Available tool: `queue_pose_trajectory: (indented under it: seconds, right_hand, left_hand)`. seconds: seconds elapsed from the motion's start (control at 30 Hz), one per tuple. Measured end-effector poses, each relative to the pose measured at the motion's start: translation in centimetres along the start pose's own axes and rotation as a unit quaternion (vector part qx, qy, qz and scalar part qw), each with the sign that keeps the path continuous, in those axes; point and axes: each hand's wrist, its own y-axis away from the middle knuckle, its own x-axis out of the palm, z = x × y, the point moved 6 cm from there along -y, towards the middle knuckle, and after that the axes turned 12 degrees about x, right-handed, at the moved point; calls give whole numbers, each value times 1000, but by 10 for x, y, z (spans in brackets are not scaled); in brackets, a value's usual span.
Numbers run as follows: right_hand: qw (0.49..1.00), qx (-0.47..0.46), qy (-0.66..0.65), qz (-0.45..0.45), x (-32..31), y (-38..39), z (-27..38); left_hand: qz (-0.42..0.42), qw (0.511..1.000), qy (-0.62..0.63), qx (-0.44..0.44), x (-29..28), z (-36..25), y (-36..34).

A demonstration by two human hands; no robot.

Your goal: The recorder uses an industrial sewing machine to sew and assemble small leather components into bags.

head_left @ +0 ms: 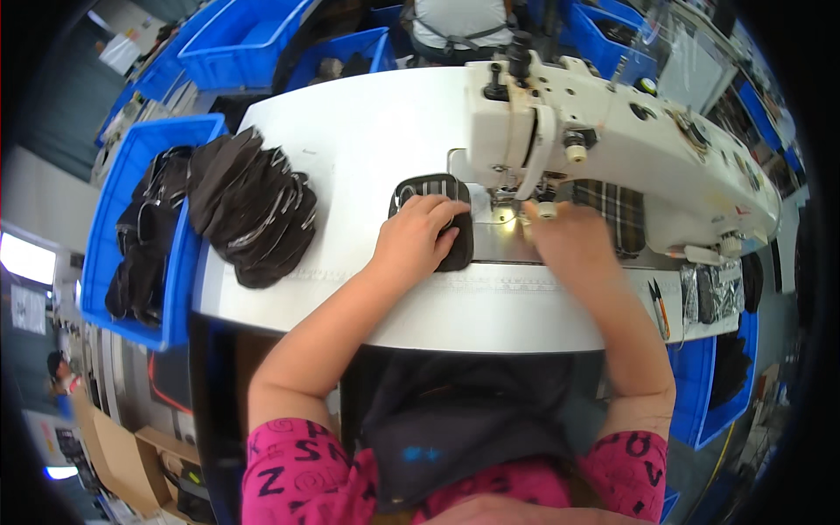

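A small dark fabric piece (461,249) with rounded corners and pale stripes near its far edge lies on the white table, left of the needle. My left hand (416,229) is closed on it, fingers bent over the top and thumb at its right side. Just right of the lit needle area (505,215), my right hand (569,238) is smeared by motion, so its fingers are unclear. Above both hands stands a white sewing machine (612,122). Dark plaid fabric (619,210) lies under its arm, beyond my right hand.
A pile of dark fabric pieces (254,210) sits at the table's left, beside a blue bin (199,254) holding more. Snips (658,308) and clear plastic packets (713,293) lie at the right edge. Another blue bin (696,385) stands below right. A seated person (461,26) is beyond the table.
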Motion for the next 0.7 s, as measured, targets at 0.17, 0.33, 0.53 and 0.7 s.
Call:
queue_pose_trajectory:
  seconds: [0.17, 0.33, 0.53, 0.7]
  right_hand:
    - [993, 111, -20, -33, -12, 27, -57]
    - [986, 166, -14, -13, 3, 60, -107]
    - [981, 192, -25, -28, 10, 57, -117]
    - [968, 239, 27, 67, 23, 44, -118]
  left_hand:
    - [116, 983, 117, -85, -55, 1, 91]
    - [180, 934, 205, -231, -130, 4, 193]
    - [284, 850, 183, -405, -159, 25, 311]
    - [274, 844, -23, -460, -182, 37, 331]
